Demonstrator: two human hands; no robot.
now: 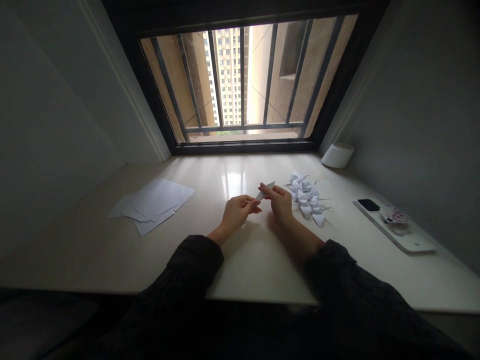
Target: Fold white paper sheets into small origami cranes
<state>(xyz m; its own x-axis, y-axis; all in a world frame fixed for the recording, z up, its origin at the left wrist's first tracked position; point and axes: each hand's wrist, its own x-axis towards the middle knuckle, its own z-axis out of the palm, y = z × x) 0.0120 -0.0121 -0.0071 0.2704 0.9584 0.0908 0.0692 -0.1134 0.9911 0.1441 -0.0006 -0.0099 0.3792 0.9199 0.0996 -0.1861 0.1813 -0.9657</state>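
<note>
A small piece of folded white paper is held up between my two hands, a little above the sill. My left hand pinches its lower left end between thumb and fingers. At the upper right end, my right hand grips it the same way. The paper looks narrow and pointed at the top right; its finer folds are too small to make out. Just right of my right hand, several folded paper cranes stand close together in a cluster.
Loose white paper sheets lie overlapping on the left of the pale glossy sill. On the right lie a white phone with a round grip on its back and, by the wall, a white cylindrical object. A barred window closes the back.
</note>
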